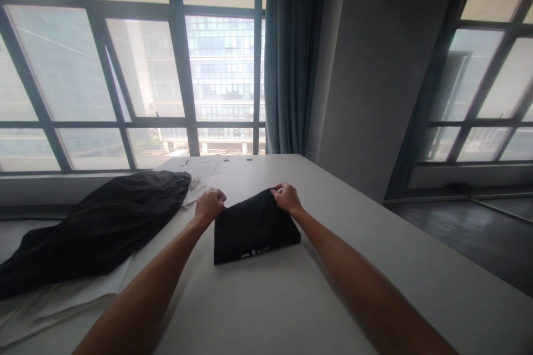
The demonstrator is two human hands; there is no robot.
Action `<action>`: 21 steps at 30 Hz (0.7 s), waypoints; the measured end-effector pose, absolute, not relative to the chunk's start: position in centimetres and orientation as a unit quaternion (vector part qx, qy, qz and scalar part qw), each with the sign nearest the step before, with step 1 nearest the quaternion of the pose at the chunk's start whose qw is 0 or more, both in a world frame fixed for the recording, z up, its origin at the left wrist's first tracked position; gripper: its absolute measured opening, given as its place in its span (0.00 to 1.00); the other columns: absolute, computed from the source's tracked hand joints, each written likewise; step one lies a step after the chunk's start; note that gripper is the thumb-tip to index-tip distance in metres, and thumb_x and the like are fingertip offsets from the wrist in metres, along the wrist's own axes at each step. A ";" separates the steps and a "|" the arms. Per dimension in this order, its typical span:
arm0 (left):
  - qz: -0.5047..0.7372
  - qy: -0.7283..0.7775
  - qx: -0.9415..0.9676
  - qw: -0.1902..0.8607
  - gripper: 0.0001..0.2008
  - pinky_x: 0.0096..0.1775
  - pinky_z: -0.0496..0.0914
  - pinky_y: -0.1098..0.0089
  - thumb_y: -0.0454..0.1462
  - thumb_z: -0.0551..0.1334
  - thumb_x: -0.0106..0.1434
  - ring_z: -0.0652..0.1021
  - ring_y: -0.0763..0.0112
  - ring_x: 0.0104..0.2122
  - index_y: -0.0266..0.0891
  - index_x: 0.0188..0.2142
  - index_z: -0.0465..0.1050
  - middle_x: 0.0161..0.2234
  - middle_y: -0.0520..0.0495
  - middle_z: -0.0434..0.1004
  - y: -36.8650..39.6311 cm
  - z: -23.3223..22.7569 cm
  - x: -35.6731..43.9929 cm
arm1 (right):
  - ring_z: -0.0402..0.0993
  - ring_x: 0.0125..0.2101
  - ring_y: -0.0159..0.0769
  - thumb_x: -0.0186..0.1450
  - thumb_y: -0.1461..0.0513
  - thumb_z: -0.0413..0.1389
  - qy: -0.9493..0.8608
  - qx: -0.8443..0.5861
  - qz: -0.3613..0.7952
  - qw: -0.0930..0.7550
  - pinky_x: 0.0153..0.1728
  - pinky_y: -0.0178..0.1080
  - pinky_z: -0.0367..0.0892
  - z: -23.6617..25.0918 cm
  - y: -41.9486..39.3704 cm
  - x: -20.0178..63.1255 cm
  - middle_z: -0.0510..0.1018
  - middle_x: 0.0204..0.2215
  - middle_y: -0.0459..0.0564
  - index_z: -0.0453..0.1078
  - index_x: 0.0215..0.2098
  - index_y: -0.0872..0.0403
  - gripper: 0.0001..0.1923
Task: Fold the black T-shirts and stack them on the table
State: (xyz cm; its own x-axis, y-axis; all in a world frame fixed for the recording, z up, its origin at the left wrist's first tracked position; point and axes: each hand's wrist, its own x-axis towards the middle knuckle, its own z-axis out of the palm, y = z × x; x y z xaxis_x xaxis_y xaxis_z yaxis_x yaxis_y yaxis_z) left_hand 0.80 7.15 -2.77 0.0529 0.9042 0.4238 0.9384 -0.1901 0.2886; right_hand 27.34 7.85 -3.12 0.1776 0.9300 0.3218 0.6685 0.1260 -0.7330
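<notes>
A folded black garment [256, 227] with a small white print along its near edge lies on the white table in front of me. My left hand [210, 203] is closed on its far left corner, fingers pinched together. At the far right corner, my right hand [286, 198] pinches the cloth between thumb and fingers. The far edge looks slightly raised between my hands, while the near edge rests on the tabletop. The garment's exact kind cannot be made out from this fold.
To the left, a large heap of dark cloth [112, 219] lies over pale sheets [62, 310]. Papers [204, 166] are at the far end of the white table [350, 222]. Beyond stand windows [220, 66], a blue-grey curtain [291, 55] and a grey wall [375, 66].
</notes>
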 end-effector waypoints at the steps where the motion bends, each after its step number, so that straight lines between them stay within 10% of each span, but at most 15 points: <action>1: -0.266 -0.637 -0.723 0.028 0.13 0.46 0.69 0.64 0.38 0.55 0.68 0.78 0.59 0.45 0.39 0.40 0.79 0.43 0.42 0.80 7.4 -2.5 0.7 | 0.77 0.24 0.35 0.68 0.59 0.55 -0.611 -0.629 0.201 0.437 0.30 0.36 0.70 -3.1 8.3 27.1 0.79 0.25 0.48 0.70 0.42 0.55 0.08; 16: -0.156 -0.624 -0.764 -0.052 0.10 0.42 0.69 0.67 0.41 0.62 0.63 0.79 0.60 0.44 0.43 0.42 0.79 0.43 0.46 0.82 10.0 -2.7 0.1 | 0.79 0.33 0.38 0.66 0.61 0.57 -0.649 -0.662 0.093 0.362 0.39 0.36 0.69 -4.1 9.8 28.1 0.82 0.30 0.52 0.74 0.40 0.56 0.07; 21: -0.169 -0.643 -0.746 0.040 0.15 0.50 0.67 0.60 0.42 0.61 0.65 0.76 0.55 0.51 0.42 0.49 0.76 0.50 0.41 0.79 9.4 -1.7 1.5 | 0.78 0.45 0.45 0.68 0.60 0.54 -0.657 -0.691 0.024 0.300 0.45 0.39 0.67 -3.5 9.2 27.0 0.81 0.43 0.61 0.69 0.54 0.59 0.18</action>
